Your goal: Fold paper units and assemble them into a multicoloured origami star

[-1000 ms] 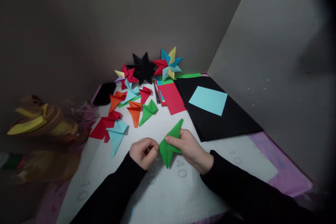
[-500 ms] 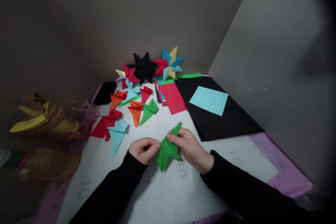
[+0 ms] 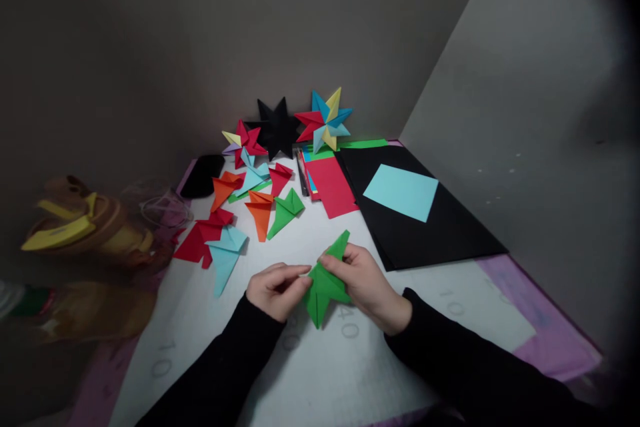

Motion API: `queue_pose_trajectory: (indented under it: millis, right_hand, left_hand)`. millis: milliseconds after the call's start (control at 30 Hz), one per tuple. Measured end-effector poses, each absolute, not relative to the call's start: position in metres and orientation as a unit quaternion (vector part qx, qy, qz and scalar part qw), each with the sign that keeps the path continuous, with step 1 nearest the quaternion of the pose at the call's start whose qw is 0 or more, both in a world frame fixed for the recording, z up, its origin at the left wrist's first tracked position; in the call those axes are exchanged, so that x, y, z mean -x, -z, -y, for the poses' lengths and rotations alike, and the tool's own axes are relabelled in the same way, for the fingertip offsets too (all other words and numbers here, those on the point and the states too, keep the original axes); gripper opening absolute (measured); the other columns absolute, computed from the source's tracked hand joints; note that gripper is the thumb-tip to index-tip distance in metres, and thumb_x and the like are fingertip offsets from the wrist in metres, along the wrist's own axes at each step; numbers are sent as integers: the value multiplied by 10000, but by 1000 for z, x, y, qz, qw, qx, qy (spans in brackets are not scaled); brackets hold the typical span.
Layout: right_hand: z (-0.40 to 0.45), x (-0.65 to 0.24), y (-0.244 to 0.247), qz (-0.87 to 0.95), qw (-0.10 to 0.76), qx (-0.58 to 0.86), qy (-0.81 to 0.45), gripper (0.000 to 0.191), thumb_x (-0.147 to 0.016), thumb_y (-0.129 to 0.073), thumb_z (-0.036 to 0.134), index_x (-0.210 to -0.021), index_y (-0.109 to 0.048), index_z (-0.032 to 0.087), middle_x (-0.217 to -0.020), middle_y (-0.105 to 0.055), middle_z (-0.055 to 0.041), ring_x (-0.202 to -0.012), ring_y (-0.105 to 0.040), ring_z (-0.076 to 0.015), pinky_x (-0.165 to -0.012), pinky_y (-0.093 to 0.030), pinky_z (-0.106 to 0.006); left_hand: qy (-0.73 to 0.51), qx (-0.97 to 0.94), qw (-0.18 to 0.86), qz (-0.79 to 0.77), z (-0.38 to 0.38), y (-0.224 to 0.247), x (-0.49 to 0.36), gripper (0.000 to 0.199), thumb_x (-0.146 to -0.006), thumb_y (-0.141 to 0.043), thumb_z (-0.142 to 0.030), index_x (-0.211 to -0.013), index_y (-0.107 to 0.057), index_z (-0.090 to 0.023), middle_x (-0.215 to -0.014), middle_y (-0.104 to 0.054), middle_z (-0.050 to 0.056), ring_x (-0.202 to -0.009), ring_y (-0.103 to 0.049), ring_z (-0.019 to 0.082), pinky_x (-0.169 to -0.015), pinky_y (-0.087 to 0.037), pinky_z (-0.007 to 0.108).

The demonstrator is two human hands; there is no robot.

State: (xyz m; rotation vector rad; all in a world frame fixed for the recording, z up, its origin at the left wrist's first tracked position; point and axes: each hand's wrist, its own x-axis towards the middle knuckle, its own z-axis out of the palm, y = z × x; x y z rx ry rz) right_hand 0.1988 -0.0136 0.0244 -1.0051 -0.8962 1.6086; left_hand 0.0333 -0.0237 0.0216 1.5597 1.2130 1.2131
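A green folded paper star [image 3: 325,287], with several points, is held in the air above the white board. My right hand [image 3: 363,280] is closed on its right side, the thumb pressed flat on the upper face and the fingers behind, partly hidden. At its left edge is my left hand [image 3: 277,288], thumb and index fingertip at the paper and the other fingers curled in. Beyond my hands lie loose folded paper pieces: a green one [image 3: 287,212], an orange one [image 3: 260,212], a light blue one [image 3: 227,250] and a red one [image 3: 197,243].
Finished paper stars, one black [image 3: 277,128] and one multicoloured [image 3: 326,121], lean on the back wall. Red paper sheets [image 3: 334,188] lie beside a large black sheet [image 3: 425,240] bearing a light blue sheet [image 3: 401,192]. A black flat object [image 3: 203,175] sits at back left.
The left index finger has straightened and lifted slightly from its pinch at the star's edge. The green paper star has tilted and shifted slightly right. The view has moved a little.
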Motion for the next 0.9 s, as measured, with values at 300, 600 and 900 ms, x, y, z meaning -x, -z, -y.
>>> queue_pose_trajectory:
  millis: [300, 600, 900]
  right_hand:
    - [16, -200, -21, 378, 499, 429, -651, 226, -702, -721, 338, -688, -620, 136, -640, -592, 7, -562, -510, -107, -533, -404, -233]
    - [17, -201, -25, 406, 478, 449, -636, 241, -697, -714, 354, -674, -618, 134, -630, -585, 6, -555, -503, -109, -520, -394, -232]
    - [17, -204, -34, 479, 408, 461, -626, 228, -687, -702, 358, -681, -635, 140, -632, -601, -11, -571, -520, -134, -530, -402, -257]
  left_hand:
    - [-491, -692, 327, -416, 22, -10, -32, 124, -724, -668, -148, -823, -740, -169, -605, -628, 17, -510, -556, 91, -481, -430, 201]
    - [-462, -628, 420, -465, 25, -18, -34, 51, -665, -706, -190, -684, -721, -145, -533, -599, 0, -483, -526, 87, -478, -420, 201]
    - [-341, -469, 627, -520, 22, -24, -33, 205, -524, -766, -267, -560, -629, -119, -416, -513, -54, -379, -376, 35, -413, -299, 178]
